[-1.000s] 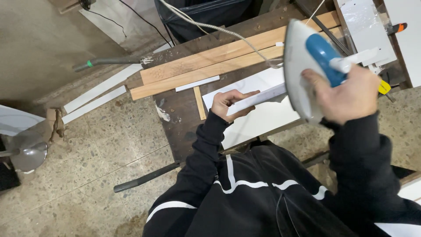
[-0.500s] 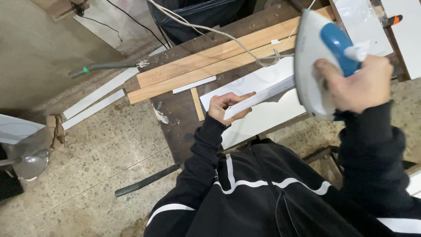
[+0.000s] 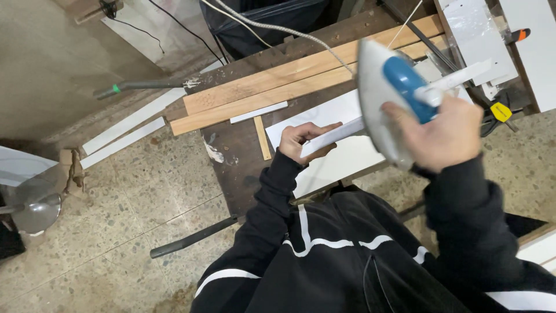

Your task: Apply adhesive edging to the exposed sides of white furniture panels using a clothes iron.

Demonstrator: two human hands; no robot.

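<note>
Small yellow tag (image 3: 501, 111) at the workbench's right edge, beside a black clamp

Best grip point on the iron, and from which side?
Probably the blue handle on top of the iron, approached from the handle side, opposite the flat soleplate. It is the one bar a hand can wrap; the right hand grips there now, clear of the cord at the rear.
</note>
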